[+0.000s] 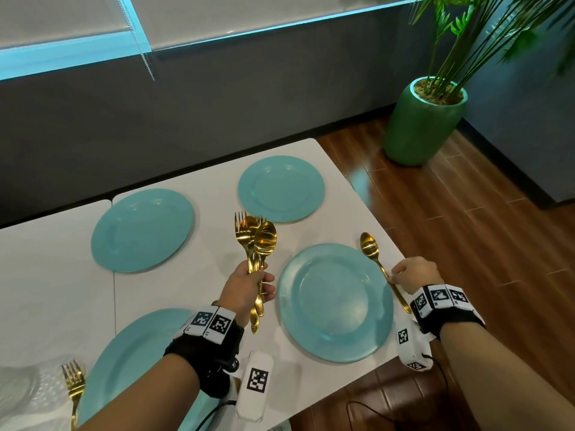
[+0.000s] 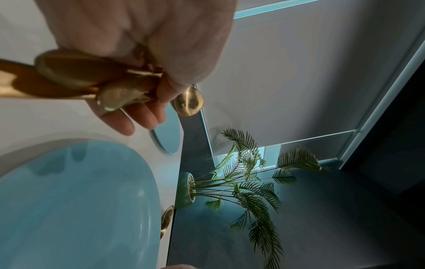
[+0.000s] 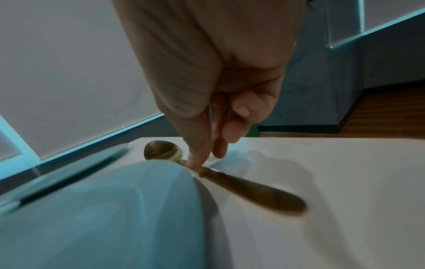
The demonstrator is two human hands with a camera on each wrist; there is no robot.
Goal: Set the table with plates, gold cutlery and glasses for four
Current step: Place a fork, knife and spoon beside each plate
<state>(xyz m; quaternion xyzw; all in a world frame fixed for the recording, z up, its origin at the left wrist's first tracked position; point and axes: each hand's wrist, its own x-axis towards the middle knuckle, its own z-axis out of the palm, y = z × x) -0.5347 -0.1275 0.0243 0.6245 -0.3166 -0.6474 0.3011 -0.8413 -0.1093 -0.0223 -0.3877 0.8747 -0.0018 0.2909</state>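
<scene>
The left hand (image 1: 245, 287) is curled tight around a bunch of shiny gold forks and spoons (image 1: 256, 241), held up above the white surface (image 1: 56, 275). The right hand (image 1: 413, 275) pinches the thin handle of one gold spoon (image 1: 370, 247) lying flat on the surface, just beside the right edge of the near right round blue plate (image 1: 334, 303). Three more blue plates sit on the surface. A gold fork (image 1: 74, 384) lies left of the near left plate (image 1: 130, 353). A green plant pot (image 1: 424, 122) stands on the wooden floor, far right.
</scene>
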